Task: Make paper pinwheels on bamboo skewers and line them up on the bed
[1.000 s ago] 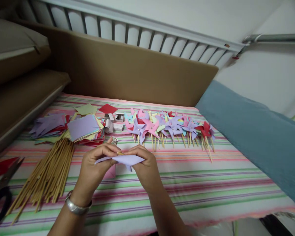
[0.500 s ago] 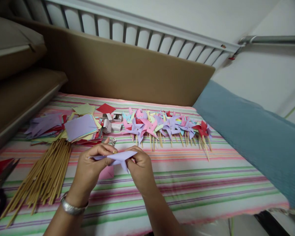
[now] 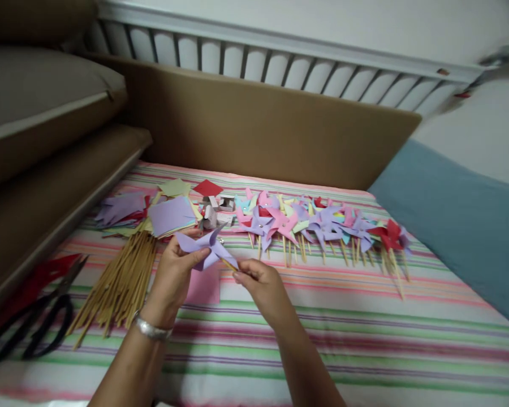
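Note:
A light purple paper pinwheel (image 3: pixel 207 249) is held above the striped cloth, its blades curled and tilted. My left hand (image 3: pixel 176 271) grips it from the left, thumb pressed on the front of the paper. At its lower right, my right hand (image 3: pixel 258 282) is closed in a pinch on a thin yellowish wooden stick (image 3: pixel 228 264), which mostly hides behind the paper and fingers. Underneath, a pink paper square (image 3: pixel 204 287) lies on the cloth. Close behind the pinwheel is a stack of coloured paper squares (image 3: pixel 172 216).
Finished pinwheels on sticks (image 3: pixel 326 223) lie in a row at the back right. To the left are a bundle of wooden sticks (image 3: pixel 119 282), black-handled scissors (image 3: pixel 46 316) and red paper (image 3: pixel 40 280). Small open boxes (image 3: pixel 225 203) stand behind; a brown board (image 3: pixel 254 130) backs the table.
The purple pinwheel has turned, so more of its blades show. My right hand has shifted from the paper to the stick at its lower right. The whole view has swung left.

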{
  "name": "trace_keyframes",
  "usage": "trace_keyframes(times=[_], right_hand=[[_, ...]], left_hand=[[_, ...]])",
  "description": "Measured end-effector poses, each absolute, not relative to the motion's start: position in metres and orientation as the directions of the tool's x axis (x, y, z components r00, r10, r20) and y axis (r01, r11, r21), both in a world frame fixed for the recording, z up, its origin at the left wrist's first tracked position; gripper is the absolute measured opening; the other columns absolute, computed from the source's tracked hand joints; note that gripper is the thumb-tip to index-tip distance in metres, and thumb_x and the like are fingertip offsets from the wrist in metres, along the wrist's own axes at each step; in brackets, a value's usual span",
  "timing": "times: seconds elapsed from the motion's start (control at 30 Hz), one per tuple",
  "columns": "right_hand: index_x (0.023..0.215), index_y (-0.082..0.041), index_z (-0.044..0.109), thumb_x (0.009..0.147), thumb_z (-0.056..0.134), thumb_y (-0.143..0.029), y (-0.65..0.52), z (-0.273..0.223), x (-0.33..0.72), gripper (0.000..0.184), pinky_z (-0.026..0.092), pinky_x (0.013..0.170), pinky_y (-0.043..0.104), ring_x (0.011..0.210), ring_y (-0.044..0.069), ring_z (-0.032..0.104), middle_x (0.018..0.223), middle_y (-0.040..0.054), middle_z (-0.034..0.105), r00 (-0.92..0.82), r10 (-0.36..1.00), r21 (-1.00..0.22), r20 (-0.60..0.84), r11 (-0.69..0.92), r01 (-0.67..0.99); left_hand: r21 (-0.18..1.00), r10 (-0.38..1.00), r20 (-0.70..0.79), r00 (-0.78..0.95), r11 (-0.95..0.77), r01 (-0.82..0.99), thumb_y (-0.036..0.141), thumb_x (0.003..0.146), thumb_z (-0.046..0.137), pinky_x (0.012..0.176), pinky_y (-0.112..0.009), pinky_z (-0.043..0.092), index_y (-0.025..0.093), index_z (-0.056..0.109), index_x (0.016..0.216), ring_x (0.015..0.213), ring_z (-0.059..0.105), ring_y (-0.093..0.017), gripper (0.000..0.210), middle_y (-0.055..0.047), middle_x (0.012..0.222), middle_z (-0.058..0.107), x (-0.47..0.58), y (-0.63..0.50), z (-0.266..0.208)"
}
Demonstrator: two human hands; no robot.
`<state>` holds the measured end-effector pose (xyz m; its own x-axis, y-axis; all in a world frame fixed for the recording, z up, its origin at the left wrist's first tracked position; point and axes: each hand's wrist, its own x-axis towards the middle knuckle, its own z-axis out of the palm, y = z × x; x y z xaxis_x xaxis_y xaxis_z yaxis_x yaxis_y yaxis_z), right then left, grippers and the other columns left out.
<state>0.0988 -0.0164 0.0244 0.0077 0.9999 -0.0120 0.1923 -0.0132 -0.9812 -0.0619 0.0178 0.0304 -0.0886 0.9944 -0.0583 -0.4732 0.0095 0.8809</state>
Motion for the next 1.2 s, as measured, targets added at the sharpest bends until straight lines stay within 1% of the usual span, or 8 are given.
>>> trace_keyframes(times=[0.13,0.27,0.5,0.67,0.77,0.9,1.07,1.2], right_hand=[[0.069,-0.018,0.068,0.068,0.06,-0.022,-0.014,0.014,0.106,0.01,0.038,0.049,0.022,0.054,0.012,0.051,0.059,-0.0011,0.06,0.011,0.999,-0.944,-0.045,-0.046,0.327],[0.064,-0.019,0.066,0.068,0.06,-0.025,-0.013,0.007,0.107,0.009,0.033,0.046,0.022,0.049,0.011,0.046,0.054,-0.0029,0.056,-0.019,0.998,-0.901,-0.053,-0.039,0.432],[0.063,-0.02,0.065,0.068,0.06,-0.025,-0.014,-0.001,0.111,0.009,0.04,0.055,0.026,0.058,0.014,0.054,0.066,0.0004,0.061,-0.052,0.997,-0.853,-0.055,-0.02,0.521],[0.062,-0.02,0.065,0.068,0.06,-0.025,-0.013,-0.009,0.118,0.01,0.04,0.054,0.025,0.058,0.014,0.053,0.065,0.0001,0.06,-0.019,0.999,-0.866,-0.027,-0.014,0.5],[0.062,-0.019,0.064,0.067,0.06,-0.026,-0.011,-0.007,0.13,0.01,0.038,0.053,0.024,0.056,0.013,0.052,0.061,-0.0009,0.058,0.064,0.997,-0.873,-0.043,-0.069,0.484],[0.065,-0.018,0.065,0.066,0.06,-0.028,-0.011,0.002,0.16,0.011,0.041,0.059,0.025,0.063,0.015,0.056,0.063,0.0003,0.062,0.219,0.976,-0.911,0.011,-0.08,0.404],[0.07,-0.015,0.067,0.065,0.061,-0.036,-0.012,0.004,0.213,0.023,0.041,0.056,0.025,0.061,0.016,0.055,0.062,0.0017,0.063,0.518,0.855,-0.941,0.026,-0.154,0.301],[0.072,-0.013,0.067,0.063,0.059,-0.037,-0.013,-0.009,0.25,0.028,0.037,0.05,0.025,0.053,0.014,0.049,0.054,0.0004,0.058,0.649,0.761,-0.936,0.02,-0.214,0.28]], left_hand=[[0.863,0.986,-0.111,-0.126,0.033,-0.504,0.013,0.055,0.075,0.057,-0.02,0.039,0.015,0.062,0.091,0.066,0.057,-0.01,0.039,0.0,0.079,0.064,-0.073,0.022,0.031],[0.858,0.984,-0.111,-0.14,0.024,-0.513,0.013,0.055,0.074,0.058,-0.021,0.039,0.014,0.063,0.088,0.066,0.056,-0.01,0.035,0.0,0.077,0.064,-0.076,0.024,0.028],[0.838,0.978,-0.128,-0.166,0.017,-0.546,0.013,0.055,0.075,0.062,-0.023,0.04,0.014,0.062,0.089,0.069,0.058,-0.011,0.037,-0.002,0.082,0.066,-0.076,0.026,0.026],[0.847,0.986,-0.134,-0.104,0.06,-0.529,0.014,0.056,0.076,0.069,-0.024,0.042,0.015,0.058,0.103,0.076,0.06,-0.012,0.05,-0.004,0.09,0.066,-0.072,0.026,0.026],[0.837,0.99,-0.129,-0.064,0.074,-0.542,0.018,0.058,0.076,0.078,-0.028,0.043,0.018,0.055,0.11,0.084,0.061,-0.014,0.056,-0.004,0.094,0.065,-0.069,0.026,0.026],[0.839,0.984,-0.17,-0.057,0.114,-0.532,0.027,0.06,0.075,0.085,-0.034,0.043,0.02,0.057,0.11,0.092,0.061,-0.018,0.054,-0.007,0.1,0.066,-0.069,0.03,0.021],[0.858,0.977,-0.197,-0.079,0.133,-0.496,0.029,0.053,0.078,0.081,-0.033,0.047,0.02,0.062,0.101,0.087,0.063,-0.018,0.052,-0.005,0.092,0.069,-0.066,0.036,0.012],[0.856,0.972,-0.22,-0.078,0.154,-0.494,0.032,0.047,0.081,0.077,-0.029,0.05,0.019,0.066,0.093,0.085,0.064,-0.017,0.051,-0.004,0.088,0.071,-0.06,0.037,0.008]])
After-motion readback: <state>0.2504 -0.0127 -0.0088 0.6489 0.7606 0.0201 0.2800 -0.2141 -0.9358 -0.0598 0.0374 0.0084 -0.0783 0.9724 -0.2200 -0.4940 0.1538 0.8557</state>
